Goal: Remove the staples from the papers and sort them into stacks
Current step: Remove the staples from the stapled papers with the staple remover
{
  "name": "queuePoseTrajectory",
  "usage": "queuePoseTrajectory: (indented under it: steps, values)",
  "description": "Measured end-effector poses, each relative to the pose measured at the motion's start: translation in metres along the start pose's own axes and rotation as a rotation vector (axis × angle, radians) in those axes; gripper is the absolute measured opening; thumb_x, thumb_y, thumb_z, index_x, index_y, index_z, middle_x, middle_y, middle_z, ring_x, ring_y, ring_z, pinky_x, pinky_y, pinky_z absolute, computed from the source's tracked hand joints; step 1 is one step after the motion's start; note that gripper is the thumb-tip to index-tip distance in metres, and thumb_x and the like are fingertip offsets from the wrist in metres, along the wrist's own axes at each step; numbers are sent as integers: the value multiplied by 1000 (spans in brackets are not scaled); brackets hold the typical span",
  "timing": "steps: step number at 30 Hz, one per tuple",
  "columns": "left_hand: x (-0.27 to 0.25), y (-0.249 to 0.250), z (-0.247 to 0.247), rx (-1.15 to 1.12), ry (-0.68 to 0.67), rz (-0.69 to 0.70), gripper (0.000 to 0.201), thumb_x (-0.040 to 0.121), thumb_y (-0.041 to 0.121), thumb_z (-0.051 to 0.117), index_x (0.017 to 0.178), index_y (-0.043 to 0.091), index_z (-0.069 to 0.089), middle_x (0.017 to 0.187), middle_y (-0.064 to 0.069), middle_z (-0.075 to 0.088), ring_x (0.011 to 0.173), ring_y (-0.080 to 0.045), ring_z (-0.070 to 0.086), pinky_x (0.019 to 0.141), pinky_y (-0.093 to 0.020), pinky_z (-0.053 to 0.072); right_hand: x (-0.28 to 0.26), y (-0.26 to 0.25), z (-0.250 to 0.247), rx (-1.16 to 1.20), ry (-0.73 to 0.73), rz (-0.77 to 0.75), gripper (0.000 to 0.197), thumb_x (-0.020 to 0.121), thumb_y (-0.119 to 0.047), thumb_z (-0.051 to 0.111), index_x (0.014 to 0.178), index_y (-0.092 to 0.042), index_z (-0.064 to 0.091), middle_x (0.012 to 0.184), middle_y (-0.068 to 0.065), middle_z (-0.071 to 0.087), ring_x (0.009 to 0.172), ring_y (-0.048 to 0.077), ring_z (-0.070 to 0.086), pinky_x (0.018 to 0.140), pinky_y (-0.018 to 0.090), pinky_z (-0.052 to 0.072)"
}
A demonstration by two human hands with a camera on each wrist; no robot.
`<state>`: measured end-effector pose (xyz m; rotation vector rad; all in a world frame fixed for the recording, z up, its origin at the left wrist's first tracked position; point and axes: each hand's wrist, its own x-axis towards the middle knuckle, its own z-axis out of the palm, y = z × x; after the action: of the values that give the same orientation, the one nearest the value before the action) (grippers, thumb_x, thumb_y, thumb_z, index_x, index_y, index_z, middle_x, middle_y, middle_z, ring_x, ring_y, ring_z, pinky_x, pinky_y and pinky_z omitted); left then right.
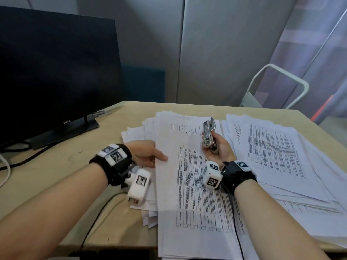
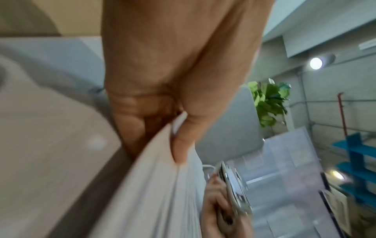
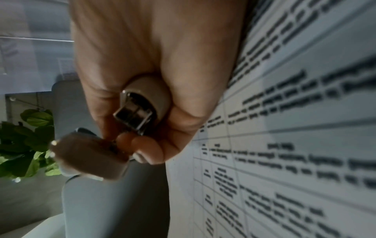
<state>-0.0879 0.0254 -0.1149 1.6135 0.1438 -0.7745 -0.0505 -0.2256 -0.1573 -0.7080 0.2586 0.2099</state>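
Observation:
A set of printed sheets with tables (image 1: 189, 184) lies over the middle pile of papers on the desk. My left hand (image 1: 148, 154) grips its left edge, thumb on top and fingers underneath; the left wrist view shows the thumb (image 2: 183, 145) pressing the paper edge (image 2: 154, 185). My right hand (image 1: 217, 147) is raised over the sheets and holds a metal staple remover (image 1: 209, 134), its jaws pointing up. In the right wrist view the fingers curl round the staple remover (image 3: 140, 111) beside the printed page (image 3: 284, 145). No staple can be made out.
A second stack of printed papers (image 1: 277, 156) lies at the right of the wooden desk (image 1: 56, 175). A dark monitor (image 1: 56, 72) stands at the back left with cables (image 1: 22, 158) by its foot. A white metal frame (image 1: 281, 81) stands behind the desk.

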Motion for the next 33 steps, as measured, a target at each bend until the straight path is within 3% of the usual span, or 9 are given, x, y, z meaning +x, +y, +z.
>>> queuePoseTrajectory:
  steps: [5,10,12,15,18,21,25,28,33]
  values:
    - [-3,-28,17,-83,269,99,34,79,-3,72,111,-7,63,98,-17,73,95,-33,69,92,-49,53,-10,1,7,-213,50,-34,22,94,-29,58,99,-7,62,75,6,60,61,17,57,48,26,51]
    - [-18,-18,9,-223,407,318,25,83,7,72,107,4,65,89,-10,74,73,-10,72,60,-22,56,-35,-28,7,-808,185,-378,23,86,-29,72,86,-6,68,73,11,68,60,23,64,55,36,55]
    - [-21,-13,4,-262,411,395,39,77,20,77,112,9,66,101,-7,74,90,-16,71,77,-31,57,-41,-34,1,-807,151,-289,19,89,-24,70,89,-5,66,69,9,68,51,19,63,47,29,52]
    - [-21,-7,4,-220,435,433,59,65,38,78,116,11,66,104,-4,74,100,-23,69,90,-42,53,-42,-37,-9,-951,148,-266,21,85,-26,73,93,-7,69,81,13,71,68,26,67,67,39,55]
    - [-21,-3,11,-63,377,433,43,88,31,64,124,8,61,115,-7,69,104,-22,67,95,-40,51,-42,-43,-17,-1151,199,-311,23,83,-31,75,93,-11,72,88,11,72,80,27,66,77,42,52]
    - [-18,-4,4,-92,301,385,27,98,15,52,121,3,60,115,-12,69,105,-26,67,95,-42,51,-49,-48,-20,-1102,193,-282,26,85,-34,72,93,-9,72,81,13,63,71,22,58,66,33,47]
    - [-13,-7,-4,-104,337,410,23,91,13,62,112,4,65,111,-11,71,103,-26,67,95,-41,51,-62,-51,-16,-893,88,-220,13,91,-16,66,95,-4,66,68,5,64,52,13,61,45,22,48]
    - [-9,-5,0,-170,326,449,17,88,10,65,103,3,67,101,-11,74,93,-24,70,82,-32,57,-57,-50,-14,-989,15,-247,16,89,-18,68,99,-6,68,73,5,68,61,15,62,54,23,49]
    - [-9,-1,6,-163,388,445,28,89,27,63,98,2,65,94,-10,74,84,-23,69,68,-28,56,-47,-49,-9,-1011,161,-466,17,86,-22,73,96,-9,70,80,0,69,68,9,63,61,20,46]
